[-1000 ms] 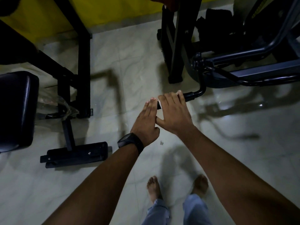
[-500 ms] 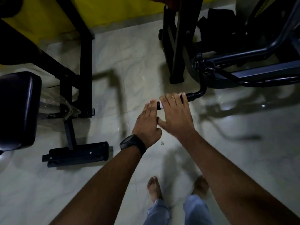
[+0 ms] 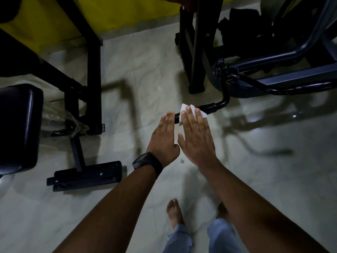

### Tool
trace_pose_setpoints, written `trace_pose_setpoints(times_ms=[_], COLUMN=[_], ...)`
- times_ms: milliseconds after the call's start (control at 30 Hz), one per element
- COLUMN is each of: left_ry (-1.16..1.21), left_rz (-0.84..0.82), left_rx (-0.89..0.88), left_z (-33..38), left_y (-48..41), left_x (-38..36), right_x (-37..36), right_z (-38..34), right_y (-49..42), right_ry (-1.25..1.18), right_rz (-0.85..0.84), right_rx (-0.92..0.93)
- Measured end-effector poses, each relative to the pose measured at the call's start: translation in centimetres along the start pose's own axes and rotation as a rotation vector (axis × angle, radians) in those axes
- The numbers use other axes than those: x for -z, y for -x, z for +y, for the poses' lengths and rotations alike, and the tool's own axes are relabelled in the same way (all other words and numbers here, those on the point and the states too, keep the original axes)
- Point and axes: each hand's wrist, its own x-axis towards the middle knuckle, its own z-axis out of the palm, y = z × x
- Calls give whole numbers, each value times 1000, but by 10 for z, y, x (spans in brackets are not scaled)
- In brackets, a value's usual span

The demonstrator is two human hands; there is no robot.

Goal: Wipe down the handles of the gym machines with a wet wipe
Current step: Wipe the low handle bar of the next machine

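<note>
Pale marble-look tile floor (image 3: 273, 170) all around us, with a yellow wall (image 3: 127, 11) along the top edge, and the lighting is pretty dim. We're standing barefoot, looking down at our own arms.

Our right hand (image 3: 197, 141) lies flat, fingers straight and close together, pressing the white wet wipe (image 3: 183, 108) down onto the black handle (image 3: 212, 106). That handle sticks out low from the dark gym machine frame (image 3: 282, 81) on the right and curves up into it. The wipe is draped over the near end of the handle, with its corners poking out past our fingertips.

Our left hand (image 3: 165, 141) is right beside the other one, thumbs almost meeting. Its fingers are straight and together too, holding nothing, with the tips right at the free end of the handle. We honestly can't tell if they touch it. A black watch (image 3: 146, 161) sits on that wrist.

Off to the left are a black bench pad (image 3: 18, 128), some crinkled clear plastic (image 3: 60, 117) by the frame, and the bench's black foot bar (image 3: 87, 175) resting on the floor.
</note>
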Motion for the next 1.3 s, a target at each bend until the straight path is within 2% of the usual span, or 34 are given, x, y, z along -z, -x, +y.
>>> trace_pose_setpoints(times_ms=[167, 300, 433, 600, 733, 900, 1000, 1133, 1300], left_ry=[54, -5, -37, -57, -80, -79, -94, -84, -70], left_rz=[-8, -14, -15, -46, -40, -25, -9, -1, 21], left_rx=[6, -3, -12, -31, -29, -30, -33, -29, -36], left_z=[-3, -4, -3, -3, -4, -1, -2, -2, 1], left_y=[-1, -1, -3, -4, -5, -5, -6, -5, -4], left_x=[-2, 0, 1, 3, 4, 1, -2, -5, -6], right_x=[0, 4, 11, 14, 21, 15, 15, 17, 11], right_z=[4, 4, 7, 18, 20, 29, 32, 20, 17], right_y=[-30, -16, -55, -41, -58, -33, -43, -13, -24], right_ry=[-73, -67, -42, -21, -7, 9, -24, -60, -12], right_rz=[-2, 2, -87, -143, -198, -153, -160, -11, 126], right_rx=[-27, -15, -71, -13, -80, -6, -52, -94, -83])
